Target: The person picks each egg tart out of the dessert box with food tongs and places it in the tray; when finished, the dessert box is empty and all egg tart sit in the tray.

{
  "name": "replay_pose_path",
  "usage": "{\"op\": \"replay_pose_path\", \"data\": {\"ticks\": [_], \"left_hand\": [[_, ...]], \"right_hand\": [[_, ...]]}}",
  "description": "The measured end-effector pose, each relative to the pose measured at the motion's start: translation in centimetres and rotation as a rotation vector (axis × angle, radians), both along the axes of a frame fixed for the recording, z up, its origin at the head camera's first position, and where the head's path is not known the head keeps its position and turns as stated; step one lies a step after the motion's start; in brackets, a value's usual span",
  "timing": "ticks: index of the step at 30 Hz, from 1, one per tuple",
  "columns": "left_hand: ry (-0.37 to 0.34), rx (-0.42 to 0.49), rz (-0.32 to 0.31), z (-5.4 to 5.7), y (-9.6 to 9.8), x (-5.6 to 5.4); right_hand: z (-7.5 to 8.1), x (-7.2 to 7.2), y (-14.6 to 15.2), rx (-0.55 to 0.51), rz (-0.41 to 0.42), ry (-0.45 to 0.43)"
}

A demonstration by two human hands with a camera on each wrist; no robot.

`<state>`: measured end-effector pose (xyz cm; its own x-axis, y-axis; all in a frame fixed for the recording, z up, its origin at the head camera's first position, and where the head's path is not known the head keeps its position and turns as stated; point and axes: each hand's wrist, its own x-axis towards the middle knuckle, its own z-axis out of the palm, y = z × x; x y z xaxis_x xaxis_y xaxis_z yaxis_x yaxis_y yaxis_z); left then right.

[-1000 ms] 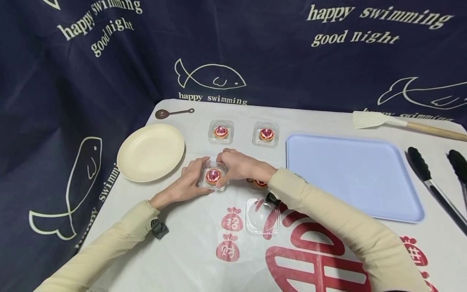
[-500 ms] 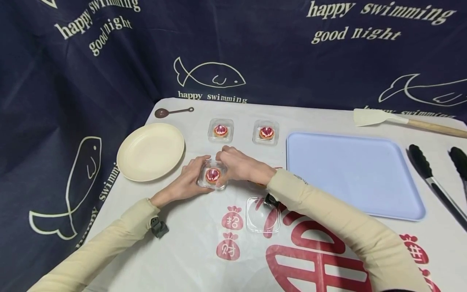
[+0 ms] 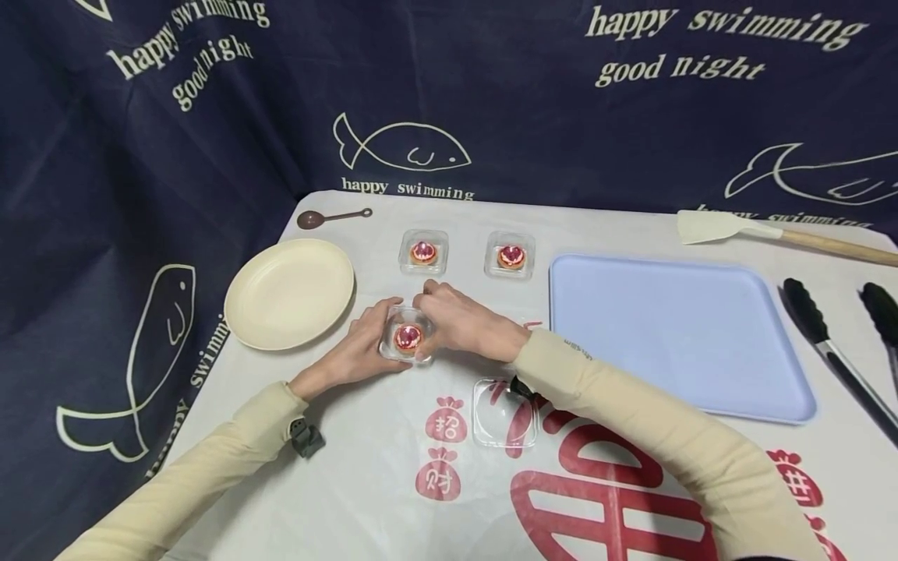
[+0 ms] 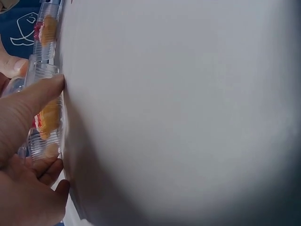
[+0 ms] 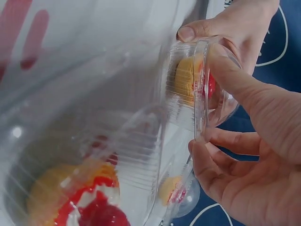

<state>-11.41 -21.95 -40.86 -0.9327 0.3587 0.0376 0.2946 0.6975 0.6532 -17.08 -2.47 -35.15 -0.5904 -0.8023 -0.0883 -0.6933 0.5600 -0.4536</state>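
A clear plastic box (image 3: 403, 316) with a small fruit tart (image 3: 408, 338) inside stands on the white cloth, its domed lid (image 5: 226, 112) on. My left hand (image 3: 360, 347) holds the box's left side, thumb on the near side and fingers round the far side. From the right, my right hand (image 3: 464, 321) pinches the lid's rim between thumb and fingers, as the right wrist view shows. Close to that wrist, another clear box (image 5: 136, 157) holds a tart (image 5: 89, 200); in the head view the right hand and forearm mostly hide it.
A loose clear lid (image 3: 500, 417) lies in front of the right wrist. Two boxed tarts (image 3: 424, 252) (image 3: 510, 256) stand behind. Round about are a cream plate (image 3: 289, 292), a brown spoon (image 3: 312, 220), a blue tray (image 3: 673, 335), a spatula (image 3: 708, 227) and black-tipped tongs (image 3: 807, 312).
Both hands stay at the same box with nearly the same hold. The right hand and wrist have shifted only slightly, covering more of the tart behind the wrist.
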Motion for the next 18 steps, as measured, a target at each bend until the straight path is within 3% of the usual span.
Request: {"op": "replay_pose_path", "data": {"ticks": [11, 18], "left_hand": [[-0.024, -0.09, -0.079, 1.6, -0.8, 0.2], [0.096, -0.09, -0.114, 3.1, -1.4, 0.4]], "right_hand": [[0.3, 0.4, 0.3, 0.004, 0.017, 0.051], [1.3, 0.5, 0.8, -0.022, 0.001, 0.054]]}}
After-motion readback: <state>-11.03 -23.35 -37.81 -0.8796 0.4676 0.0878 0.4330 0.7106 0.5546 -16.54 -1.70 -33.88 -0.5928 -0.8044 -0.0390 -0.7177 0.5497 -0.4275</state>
